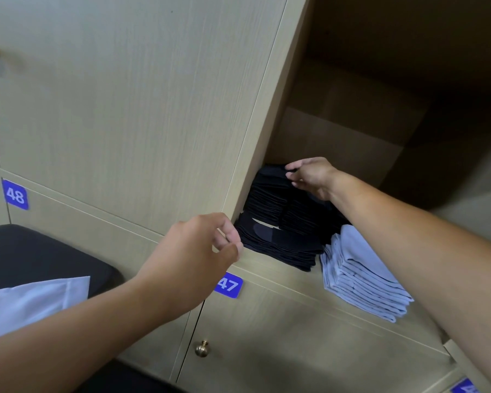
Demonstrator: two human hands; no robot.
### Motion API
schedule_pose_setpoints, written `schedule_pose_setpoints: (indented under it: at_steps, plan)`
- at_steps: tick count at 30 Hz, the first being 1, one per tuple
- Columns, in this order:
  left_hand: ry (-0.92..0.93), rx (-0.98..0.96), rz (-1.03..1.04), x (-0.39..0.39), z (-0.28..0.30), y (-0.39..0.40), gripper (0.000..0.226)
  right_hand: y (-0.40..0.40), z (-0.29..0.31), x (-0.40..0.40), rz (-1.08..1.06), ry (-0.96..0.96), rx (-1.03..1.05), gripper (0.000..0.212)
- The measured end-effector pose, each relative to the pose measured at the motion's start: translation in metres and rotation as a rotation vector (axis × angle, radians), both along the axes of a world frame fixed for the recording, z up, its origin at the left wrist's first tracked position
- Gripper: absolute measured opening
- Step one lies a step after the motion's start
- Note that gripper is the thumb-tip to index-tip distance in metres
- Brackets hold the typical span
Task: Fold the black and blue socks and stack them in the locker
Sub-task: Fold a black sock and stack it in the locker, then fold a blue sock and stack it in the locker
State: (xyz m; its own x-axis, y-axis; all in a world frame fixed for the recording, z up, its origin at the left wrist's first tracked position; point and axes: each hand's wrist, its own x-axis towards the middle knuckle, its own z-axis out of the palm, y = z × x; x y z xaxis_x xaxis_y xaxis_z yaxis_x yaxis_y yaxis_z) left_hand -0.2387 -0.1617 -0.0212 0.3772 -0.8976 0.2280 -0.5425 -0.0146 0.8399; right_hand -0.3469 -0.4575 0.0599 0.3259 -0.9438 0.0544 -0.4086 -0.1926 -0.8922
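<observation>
Inside the open locker a tall stack of folded black socks stands at the left, with a lower stack of folded light blue socks beside it on the right. My right hand reaches over the black stack and pinches the top black sock at its far edge. My left hand hovers in front of the locker's left edge, fingers loosely curled, holding nothing. A light blue cloth piece lies on a black cushion at the lower left.
Closed locker doors surround the open one: a tall door to the left, number plates 48 and 47, and a brass knob below. The black cushion sits at the left. The locker's back is dark.
</observation>
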Motion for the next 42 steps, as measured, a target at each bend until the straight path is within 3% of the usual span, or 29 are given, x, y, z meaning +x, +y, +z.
schedule_pose_setpoints:
  at_steps: [6, 11, 23, 34, 42]
  plan:
    - [0.015, 0.006, -0.005, 0.001, 0.0, 0.002, 0.017, -0.006, -0.006, 0.0, 0.008, 0.322, -0.196, 0.017]
    - [-0.002, 0.016, 0.009, 0.005, -0.001, 0.003, 0.018, -0.004, -0.005, -0.003, 0.034, 0.403, -0.22, 0.019]
    - [-0.116, 0.077, 0.004, 0.019, 0.002, 0.016, 0.012, 0.103, -0.033, -0.035, 0.055, 0.264, -0.506, 0.014]
    - [-0.203, 0.136, 0.073, 0.055, 0.007, 0.037, 0.012, 0.205, -0.065, -0.035, 0.27, 0.155, -0.47, 0.013]
    - [-0.286, 0.386, 0.098, 0.107, -0.012, 0.062, 0.011, 0.227, -0.083, -0.02, 0.479, 0.225, -0.433, 0.011]
